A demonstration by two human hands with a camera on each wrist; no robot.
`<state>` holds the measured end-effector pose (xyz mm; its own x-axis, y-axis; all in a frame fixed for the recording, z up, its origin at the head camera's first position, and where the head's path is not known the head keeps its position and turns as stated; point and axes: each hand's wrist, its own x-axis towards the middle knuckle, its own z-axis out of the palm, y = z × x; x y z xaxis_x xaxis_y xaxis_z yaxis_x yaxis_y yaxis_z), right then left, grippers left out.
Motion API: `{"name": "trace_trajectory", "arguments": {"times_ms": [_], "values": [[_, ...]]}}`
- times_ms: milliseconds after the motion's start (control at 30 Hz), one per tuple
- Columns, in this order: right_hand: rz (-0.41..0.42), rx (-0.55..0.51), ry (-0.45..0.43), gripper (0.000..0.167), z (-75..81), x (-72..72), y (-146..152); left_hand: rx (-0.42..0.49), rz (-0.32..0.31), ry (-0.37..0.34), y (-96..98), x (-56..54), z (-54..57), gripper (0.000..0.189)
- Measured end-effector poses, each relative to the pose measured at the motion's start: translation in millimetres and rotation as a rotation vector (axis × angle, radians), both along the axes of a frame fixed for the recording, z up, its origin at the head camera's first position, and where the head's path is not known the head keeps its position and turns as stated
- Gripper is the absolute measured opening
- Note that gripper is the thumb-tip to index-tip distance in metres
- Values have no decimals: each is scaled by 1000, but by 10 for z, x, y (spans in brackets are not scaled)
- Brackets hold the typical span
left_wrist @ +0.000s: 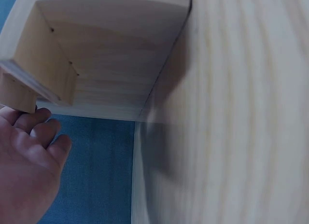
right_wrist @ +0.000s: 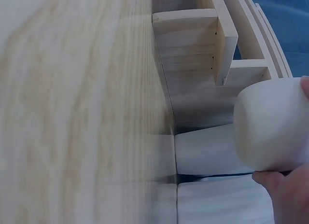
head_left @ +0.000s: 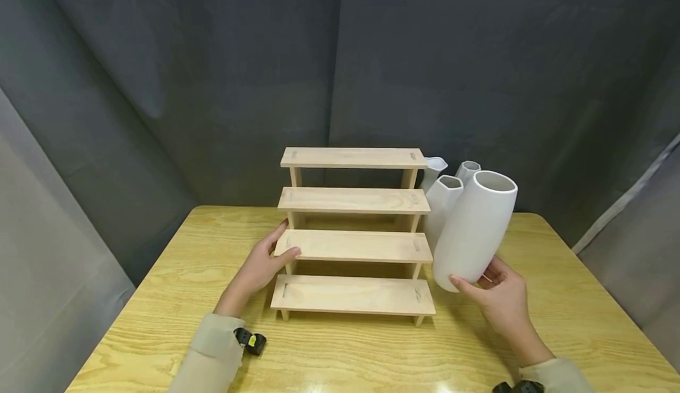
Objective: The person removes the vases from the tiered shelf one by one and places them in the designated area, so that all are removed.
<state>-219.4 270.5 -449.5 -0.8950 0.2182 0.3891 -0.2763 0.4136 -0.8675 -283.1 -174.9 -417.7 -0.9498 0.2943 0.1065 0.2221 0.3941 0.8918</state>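
Observation:
A stepped wooden display stand [head_left: 353, 245] with several tiers stands mid-table. My left hand [head_left: 262, 263] grips its left side, thumb over the end of the second-lowest board and fingers at the side behind it. In the left wrist view, the curled fingers [left_wrist: 46, 127] meet the wood. My right hand [head_left: 502, 298] holds a tall white vase [head_left: 474, 233] low on its body, thumb in front and fingers behind. The vase leans to the right, and its base [right_wrist: 260, 127] is up off the table in the right wrist view.
Several more white vases stand right behind the held one: one with a flared rim [head_left: 435, 166], a faceted one [head_left: 443, 204] and a narrow one [head_left: 468, 170]. They are close along the stand's right side. Dark grey curtain [head_left: 239, 86] hangs behind the yellow wooden table [head_left: 175, 298].

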Motion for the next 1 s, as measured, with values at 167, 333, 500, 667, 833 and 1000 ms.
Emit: {"name": "trace_trajectory", "arguments": {"times_ms": [167, 333, 500, 667, 833, 1000], "values": [[5, 44, -28, 69, -27, -42, 26, 10, 4, -9, 4, 8, -9, 78], [25, 33, -37, 68, -54, -81, 52, 6, 3, -16, -1, 5, -11, 78], [50, 26, -57, 68, -99, -110, 82, 4, 2, -15, -5, -3, -8, 78], [84, -5, -98, 70, -152, -130, 109, 0, 5, -14, -9, -2, -9, 79], [102, -39, -108, 69, -198, -149, 115, -3, 2, -12, -11, 3, -16, 80], [128, -52, -118, 70, -214, -147, 112, 5, -1, -9, -13, -4, -23, 79]]}}
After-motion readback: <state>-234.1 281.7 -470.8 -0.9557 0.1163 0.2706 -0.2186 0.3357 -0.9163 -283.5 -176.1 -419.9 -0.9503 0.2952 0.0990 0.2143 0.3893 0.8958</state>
